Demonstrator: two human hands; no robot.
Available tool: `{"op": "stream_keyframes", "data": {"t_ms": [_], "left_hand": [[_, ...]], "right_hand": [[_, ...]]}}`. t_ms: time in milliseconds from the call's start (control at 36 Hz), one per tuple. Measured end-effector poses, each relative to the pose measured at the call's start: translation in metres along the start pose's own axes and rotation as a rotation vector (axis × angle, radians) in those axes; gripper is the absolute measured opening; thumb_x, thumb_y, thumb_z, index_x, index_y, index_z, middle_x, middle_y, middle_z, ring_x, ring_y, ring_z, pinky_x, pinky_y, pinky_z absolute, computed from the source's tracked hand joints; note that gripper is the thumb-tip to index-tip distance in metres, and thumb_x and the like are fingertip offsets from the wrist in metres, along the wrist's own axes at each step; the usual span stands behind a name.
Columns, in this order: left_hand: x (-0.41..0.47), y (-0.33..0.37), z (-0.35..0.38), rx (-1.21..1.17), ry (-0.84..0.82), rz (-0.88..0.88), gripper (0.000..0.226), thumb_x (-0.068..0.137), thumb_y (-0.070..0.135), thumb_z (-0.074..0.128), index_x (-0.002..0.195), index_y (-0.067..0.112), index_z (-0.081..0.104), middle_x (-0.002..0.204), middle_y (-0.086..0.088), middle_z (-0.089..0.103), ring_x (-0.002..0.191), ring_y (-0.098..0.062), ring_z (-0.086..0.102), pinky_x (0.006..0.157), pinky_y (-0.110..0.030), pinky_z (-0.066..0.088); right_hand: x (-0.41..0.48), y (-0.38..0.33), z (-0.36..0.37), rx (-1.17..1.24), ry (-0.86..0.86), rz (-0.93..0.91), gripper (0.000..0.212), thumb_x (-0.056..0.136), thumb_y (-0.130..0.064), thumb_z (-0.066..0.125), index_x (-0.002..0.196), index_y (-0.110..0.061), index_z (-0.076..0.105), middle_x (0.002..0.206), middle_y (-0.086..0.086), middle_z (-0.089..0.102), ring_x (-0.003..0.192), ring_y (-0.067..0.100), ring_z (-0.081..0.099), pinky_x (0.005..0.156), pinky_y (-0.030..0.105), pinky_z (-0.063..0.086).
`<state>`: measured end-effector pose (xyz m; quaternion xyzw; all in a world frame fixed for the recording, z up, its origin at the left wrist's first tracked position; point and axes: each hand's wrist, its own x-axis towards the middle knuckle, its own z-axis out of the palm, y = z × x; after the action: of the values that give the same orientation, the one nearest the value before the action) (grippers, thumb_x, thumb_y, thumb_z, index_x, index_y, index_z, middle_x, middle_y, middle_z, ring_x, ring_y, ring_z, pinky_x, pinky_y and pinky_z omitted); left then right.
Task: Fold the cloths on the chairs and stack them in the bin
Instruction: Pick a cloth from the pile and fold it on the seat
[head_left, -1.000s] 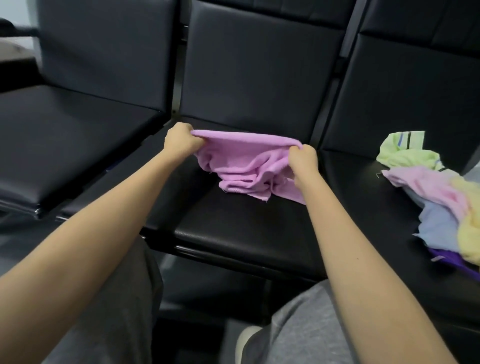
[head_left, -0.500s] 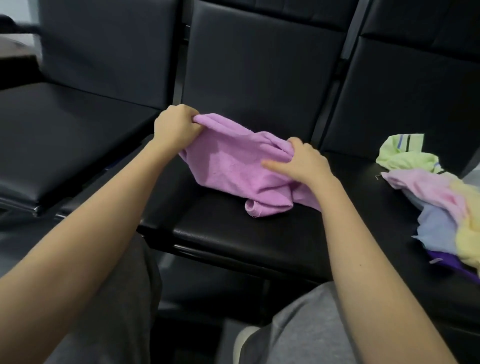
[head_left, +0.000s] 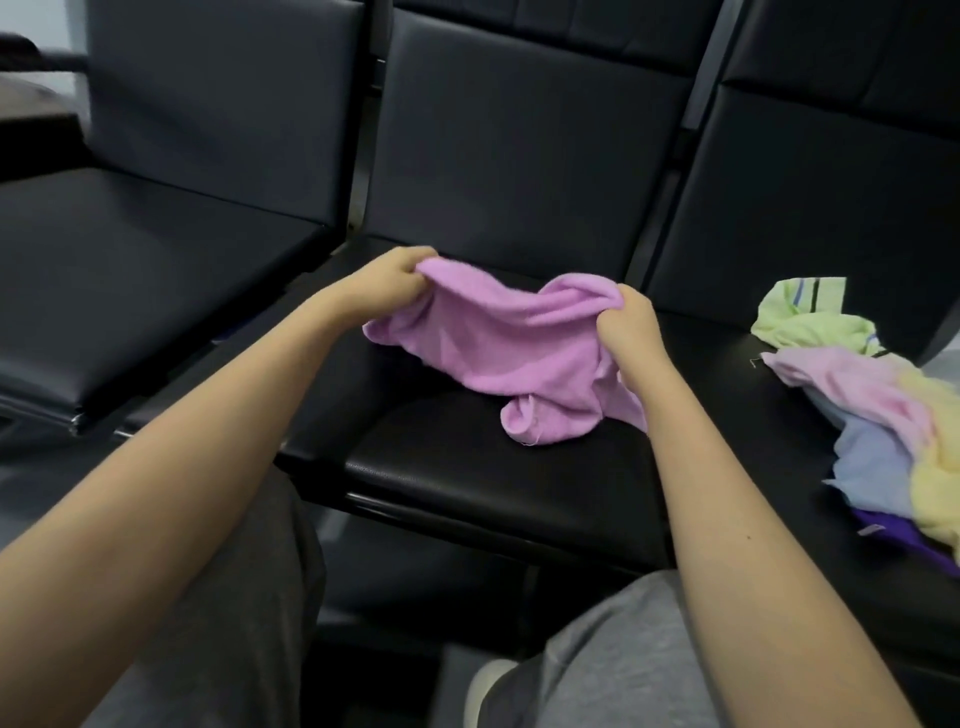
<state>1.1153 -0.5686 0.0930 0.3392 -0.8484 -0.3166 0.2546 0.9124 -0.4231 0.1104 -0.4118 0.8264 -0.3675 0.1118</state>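
While the left hand (head_left: 387, 283) pinches the pink cloth (head_left: 511, 358) at its far left corner, the cloth sags onto the middle chair (head_left: 467, 467); the right hand (head_left: 631, 332) grips its right edge, and a pile of cloths (head_left: 872, 395) lies far right.

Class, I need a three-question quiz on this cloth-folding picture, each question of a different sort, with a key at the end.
1. True or false: both hands grip the purple cloth.
2. Multiple choice: where does the heap of unfolded cloths lie? A) on the left chair B) on the middle chair C) on the right chair
3. Fill in: the lower end of the purple cloth rests on the seat of the ___ chair.

Key:
1. True. The left hand pinches one upper edge, the right hand the other.
2. C
3. middle
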Motion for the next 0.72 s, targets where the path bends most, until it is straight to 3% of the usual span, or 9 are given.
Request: {"op": "stream_keyframes", "data": {"t_ms": [83, 139, 194, 278, 333, 389, 444, 583, 722], "left_hand": [[-0.003, 0.006, 0.001, -0.288, 0.050, -0.003, 0.025, 0.099, 0.014, 0.039, 0.098, 0.017, 0.064, 0.084, 0.013, 0.064, 0.079, 0.000, 0.060, 0.068, -0.010, 0.047], [-0.005, 0.009, -0.001, -0.315, 0.032, 0.001, 0.023, 0.097, 0.025, 0.047, 0.094, 0.015, 0.068, 0.082, 0.011, 0.068, 0.079, -0.001, 0.062, 0.069, -0.012, 0.049], [-0.004, 0.006, -0.007, -0.190, -0.083, 0.040, 0.025, 0.084, 0.039, 0.063, 0.096, 0.018, 0.070, 0.085, 0.010, 0.070, 0.081, -0.001, 0.064, 0.073, -0.015, 0.048], [-0.007, -0.001, -0.016, 0.230, -0.405, -0.014, 0.057, 0.055, 0.059, 0.076, 0.104, 0.031, 0.065, 0.093, 0.011, 0.071, 0.085, -0.007, 0.066, 0.079, -0.023, 0.051], [-0.009, -0.005, -0.011, 0.377, -0.498, -0.102, 0.039, 0.061, 0.047, 0.081, 0.094, 0.035, 0.064, 0.079, 0.007, 0.070, 0.069, -0.014, 0.065, 0.064, -0.025, 0.051], [-0.010, -0.001, 0.000, 0.423, -0.443, -0.177, 0.015, 0.072, 0.029, 0.071, 0.082, 0.025, 0.060, 0.062, -0.003, 0.061, 0.054, -0.020, 0.055, 0.049, -0.023, 0.043], [-0.011, 0.002, 0.005, 0.459, -0.274, -0.131, 0.005, 0.079, 0.016, 0.056, 0.083, 0.016, 0.060, 0.065, -0.005, 0.059, 0.063, -0.025, 0.056, 0.053, -0.024, 0.040], [-0.007, 0.002, 0.006, -0.060, -0.021, 0.093, 0.034, 0.091, 0.007, 0.048, 0.119, 0.022, 0.062, 0.108, 0.010, 0.064, 0.103, -0.007, 0.057, 0.082, -0.020, 0.041], [-0.007, 0.010, 0.004, 0.001, -0.045, 0.082, 0.019, 0.081, 0.024, 0.069, 0.100, 0.023, 0.068, 0.094, 0.005, 0.072, 0.092, -0.013, 0.066, 0.082, -0.029, 0.051]], "right_hand": [[-0.003, 0.004, -0.003, 0.214, 0.068, -0.108, 0.024, 0.092, -0.020, 0.043, 0.104, -0.010, 0.062, 0.099, 0.008, 0.065, 0.091, 0.026, 0.061, 0.076, 0.035, 0.049], [-0.005, 0.005, -0.004, 0.150, -0.059, -0.203, 0.031, 0.087, -0.041, 0.058, 0.105, -0.016, 0.063, 0.098, 0.003, 0.066, 0.093, 0.020, 0.063, 0.076, 0.033, 0.052], [-0.002, 0.011, -0.004, -0.118, -0.223, -0.218, 0.073, 0.068, -0.063, 0.071, 0.125, -0.021, 0.051, 0.111, 0.002, 0.059, 0.105, 0.021, 0.059, 0.084, 0.037, 0.052], [-0.007, 0.019, 0.002, -0.581, -0.275, -0.162, 0.110, 0.066, -0.051, 0.079, 0.149, -0.026, 0.012, 0.133, 0.010, 0.036, 0.125, 0.029, 0.035, 0.102, 0.042, 0.032], [-0.010, 0.020, 0.007, -0.642, -0.268, -0.128, 0.100, 0.073, -0.036, 0.077, 0.148, -0.021, 0.014, 0.133, 0.012, 0.041, 0.123, 0.032, 0.040, 0.100, 0.041, 0.035], [-0.005, 0.020, 0.012, -0.555, -0.177, -0.117, 0.054, 0.083, -0.024, 0.064, 0.131, -0.015, 0.041, 0.121, 0.012, 0.055, 0.105, 0.031, 0.052, 0.081, 0.036, 0.043], [-0.002, 0.018, 0.014, -0.467, -0.086, -0.120, 0.019, 0.089, -0.015, 0.047, 0.104, -0.010, 0.056, 0.106, 0.013, 0.062, 0.089, 0.030, 0.056, 0.068, 0.032, 0.041], [-0.004, 0.006, 0.005, -0.148, 0.008, -0.083, 0.034, 0.089, 0.001, 0.034, 0.110, 0.000, 0.061, 0.102, 0.018, 0.065, 0.094, 0.034, 0.061, 0.077, 0.036, 0.048], [0.001, 0.002, -0.001, 0.234, 0.089, 0.118, 0.033, 0.095, -0.009, 0.034, 0.111, 0.000, 0.061, 0.091, 0.014, 0.061, 0.087, 0.031, 0.061, 0.075, 0.036, 0.048]]}}
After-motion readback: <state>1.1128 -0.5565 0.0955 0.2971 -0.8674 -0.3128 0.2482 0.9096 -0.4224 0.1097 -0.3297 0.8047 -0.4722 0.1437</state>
